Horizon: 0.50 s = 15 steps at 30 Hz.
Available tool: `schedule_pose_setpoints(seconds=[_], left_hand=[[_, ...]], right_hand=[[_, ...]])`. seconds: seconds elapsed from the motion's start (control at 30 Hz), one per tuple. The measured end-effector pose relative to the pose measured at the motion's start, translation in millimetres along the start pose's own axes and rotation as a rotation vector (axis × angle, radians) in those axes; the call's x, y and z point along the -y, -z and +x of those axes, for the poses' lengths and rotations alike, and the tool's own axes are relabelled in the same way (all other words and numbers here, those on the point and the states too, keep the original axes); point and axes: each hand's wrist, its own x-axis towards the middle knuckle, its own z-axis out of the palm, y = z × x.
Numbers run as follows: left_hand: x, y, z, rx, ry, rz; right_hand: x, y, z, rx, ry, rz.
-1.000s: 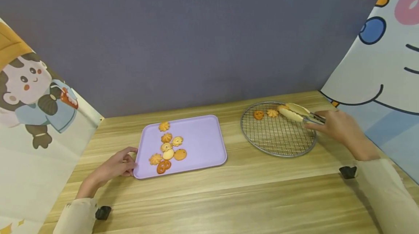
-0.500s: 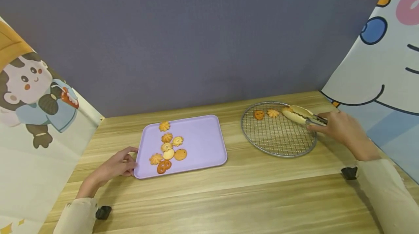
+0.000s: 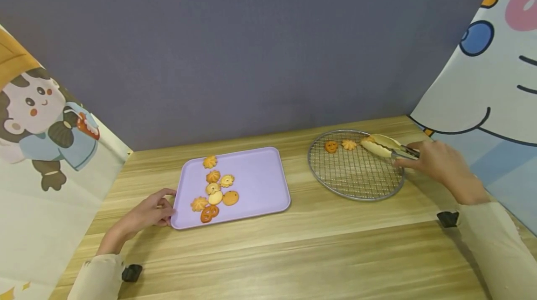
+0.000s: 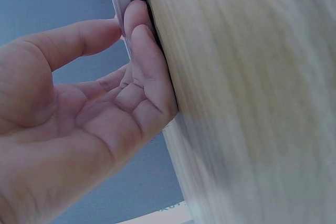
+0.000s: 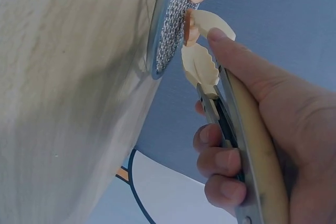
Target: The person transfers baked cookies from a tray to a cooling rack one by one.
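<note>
The left hand [image 3: 148, 210] pinches the left rim of a lilac tray [image 3: 256, 179]; in the left wrist view its thumb lies on the rim and curled fingers [image 4: 147, 51] sit under it. My right hand [image 3: 440, 162] grips a pair of tongs [image 3: 379, 145] with cream scalloped tips and metal arms. Between those tips is a golden cookie [image 5: 191, 30], right over the round wire cooling rack [image 3: 356, 181]. To its left on the rack lie a flower-shaped cookie [image 3: 348, 144] and a brown smiley-face biscuit [image 3: 331, 146].
Several cookies, among them a pretzel [image 3: 209, 214] and a round one [image 3: 230, 198], lie on the tray's left half. A grey partition [image 3: 268, 57] rises behind the wooden table [image 3: 293, 253]. Cartoon-printed panels stand at both sides.
The tongs' tips have come together around the cookie and shifted slightly right. The left hand and the tray stay where they were.
</note>
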Motion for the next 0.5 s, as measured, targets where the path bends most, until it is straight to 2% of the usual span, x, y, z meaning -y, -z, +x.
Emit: schedule_pose_setpoints(seconds=[0.5], left_hand=[[0.4, 1.0, 0.5, 0.006, -0.009, -0.007]], right_hand=[[8.1, 11.0, 0.3, 0.022, -0.017, -0.007]])
